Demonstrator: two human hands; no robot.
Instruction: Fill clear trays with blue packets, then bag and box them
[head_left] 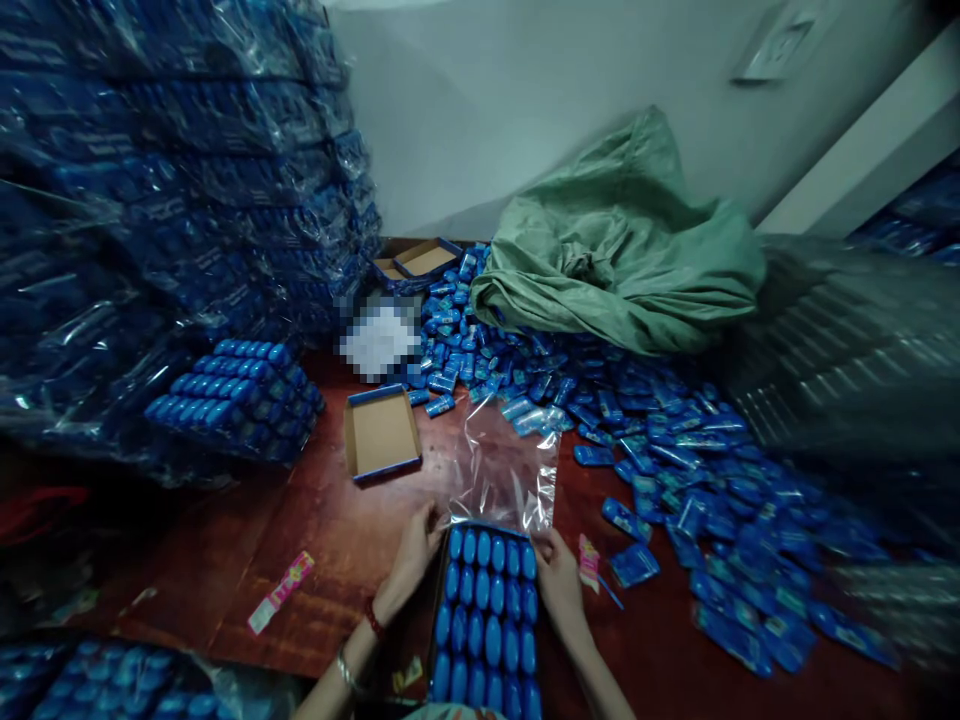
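Filled tray [485, 620] — long axis toward bag [504, 470]

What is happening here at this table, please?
A person holds a full tray of blue packets with both hands: the left hand and the right hand grip its far corners at the mouth of a clear plastic bag. An empty cardboard tray lies nearby, and loose blue packets cover the red table beside a green sack.

Blue packets [486, 620], green sack [622, 245], reddish-brown table [247, 540].
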